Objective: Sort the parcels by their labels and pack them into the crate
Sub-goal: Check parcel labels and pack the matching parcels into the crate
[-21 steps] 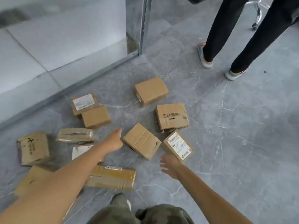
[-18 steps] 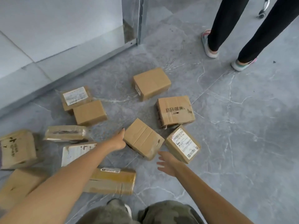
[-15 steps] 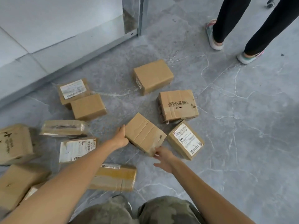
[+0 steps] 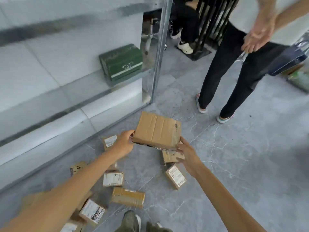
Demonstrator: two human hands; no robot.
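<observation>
Left hand [image 4: 124,144] curled round near-left corner of cardboard box [image 4: 157,131]; right hand [image 4: 188,154] pinches near-right corner, thumb on top. Box held up between both hands, flat-ish, creased, glossy tape. Underside hidden. Small labelled parcels [image 4: 113,179] on grey marble floor [image 4: 234,164] below wrists, some behind left forearm.

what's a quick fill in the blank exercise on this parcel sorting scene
1. The left hand and right hand grip one cardboard parcel, raised off the ____-coloured floor.
2. Behind the glass partition sits a ____ box.
3. The bystander's trousers are ____.

Missing words: grey; green; black.
</observation>
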